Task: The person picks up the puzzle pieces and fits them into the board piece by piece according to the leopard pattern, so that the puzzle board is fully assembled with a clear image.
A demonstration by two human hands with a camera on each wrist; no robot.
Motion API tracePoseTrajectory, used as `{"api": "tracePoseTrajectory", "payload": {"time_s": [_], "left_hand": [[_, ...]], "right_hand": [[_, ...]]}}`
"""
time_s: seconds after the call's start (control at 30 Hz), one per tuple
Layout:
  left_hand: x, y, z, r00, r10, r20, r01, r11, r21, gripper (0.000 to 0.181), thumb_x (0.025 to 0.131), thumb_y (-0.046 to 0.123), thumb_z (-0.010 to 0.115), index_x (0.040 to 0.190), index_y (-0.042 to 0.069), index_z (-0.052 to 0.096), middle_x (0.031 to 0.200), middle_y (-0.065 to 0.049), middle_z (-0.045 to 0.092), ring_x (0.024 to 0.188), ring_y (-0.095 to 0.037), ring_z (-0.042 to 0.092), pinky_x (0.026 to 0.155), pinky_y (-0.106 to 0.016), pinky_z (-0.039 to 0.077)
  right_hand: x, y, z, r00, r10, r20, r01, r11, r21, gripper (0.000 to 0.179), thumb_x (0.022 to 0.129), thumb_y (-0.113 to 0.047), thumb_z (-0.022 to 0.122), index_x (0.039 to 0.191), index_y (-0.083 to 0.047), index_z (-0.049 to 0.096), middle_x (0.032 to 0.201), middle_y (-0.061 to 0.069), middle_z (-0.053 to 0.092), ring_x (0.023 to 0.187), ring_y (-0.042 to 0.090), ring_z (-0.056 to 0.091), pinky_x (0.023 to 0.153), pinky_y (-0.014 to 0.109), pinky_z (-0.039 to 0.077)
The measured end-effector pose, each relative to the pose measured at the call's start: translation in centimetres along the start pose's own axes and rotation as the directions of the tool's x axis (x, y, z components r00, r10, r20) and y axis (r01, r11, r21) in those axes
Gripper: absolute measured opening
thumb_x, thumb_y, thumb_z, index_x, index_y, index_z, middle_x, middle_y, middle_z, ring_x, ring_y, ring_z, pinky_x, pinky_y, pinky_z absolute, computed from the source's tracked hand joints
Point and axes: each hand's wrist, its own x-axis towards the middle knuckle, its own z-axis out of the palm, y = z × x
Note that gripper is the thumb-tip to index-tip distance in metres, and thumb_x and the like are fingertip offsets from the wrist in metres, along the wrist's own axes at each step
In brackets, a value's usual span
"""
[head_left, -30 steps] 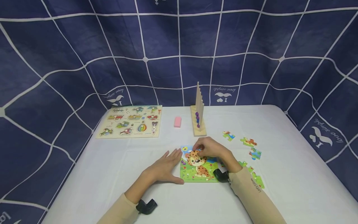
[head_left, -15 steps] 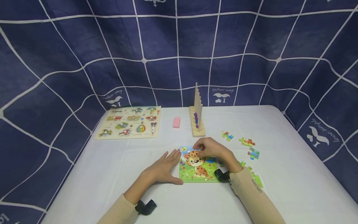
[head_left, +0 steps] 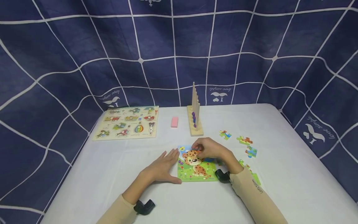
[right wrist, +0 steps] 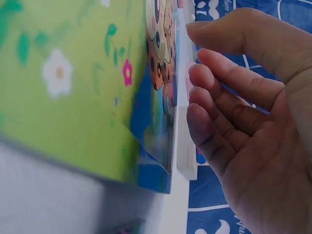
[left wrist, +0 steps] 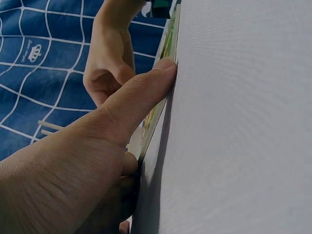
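A leopard jigsaw puzzle (head_left: 198, 171) lies on the white table, its green lower part showing whole. Against its left edge rests my left hand (head_left: 163, 168), fingers spread and thumb by the near corner. My right hand (head_left: 211, 148) is over the puzzle's upper part, at the leopard's head, and hides the top right portion. In the right wrist view, the bent fingers (right wrist: 214, 117) and thumb stand apart with nothing seen between them. A darker blue area (right wrist: 151, 178) shows at the puzzle's right side there.
Several loose puzzle pieces (head_left: 244, 140) lie to the right, some partly behind the right forearm. Behind the puzzle stand a wooden peg rack (head_left: 197, 132) with purple and blue beads and a pink block (head_left: 174, 122). A wooden vehicle puzzle board (head_left: 126, 123) lies back left.
The whole scene shifts slightly left as the head view turns. Both hands keep nearly the same places at the puzzle, the right fingers moving only slightly.
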Motion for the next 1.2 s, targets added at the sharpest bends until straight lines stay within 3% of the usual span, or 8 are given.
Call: {"api": "tracePoseTrajectory", "payload": {"time_s": [0.53,1.2], "left_hand": [[0.0,-0.1,0.3,1.0,0.01,-0.014,-0.011,1.0,-0.007,0.121,0.071,0.078,0.064,0.155,0.004,0.018,0.165,-0.007,0.011,0.154,-0.023,0.009,0.126,-0.047,0.01],[-0.1,-0.1,0.2,1.0,0.014,-0.023,-0.014,1.0,-0.017,0.121,0.07,0.078,0.064,0.155,0.004,0.018,0.165,-0.007,0.011,0.154,-0.022,0.009,0.126,-0.046,0.01]], "right_hand": [[-2.6,0.1,-1.1,1.0,-0.021,-0.021,0.02,0.996,-0.083,0.033,0.077,-0.008,0.076,0.109,-0.009,0.069,0.097,0.002,0.064,0.083,0.014,0.056,0.07,0.021,0.051],[-7.2,2.4,-3.5,0.991,0.073,-0.116,-0.087,0.988,-0.125,0.045,0.074,-0.013,0.079,0.117,-0.005,0.066,0.092,0.004,0.061,0.08,0.017,0.05,0.063,0.023,0.045]]}}
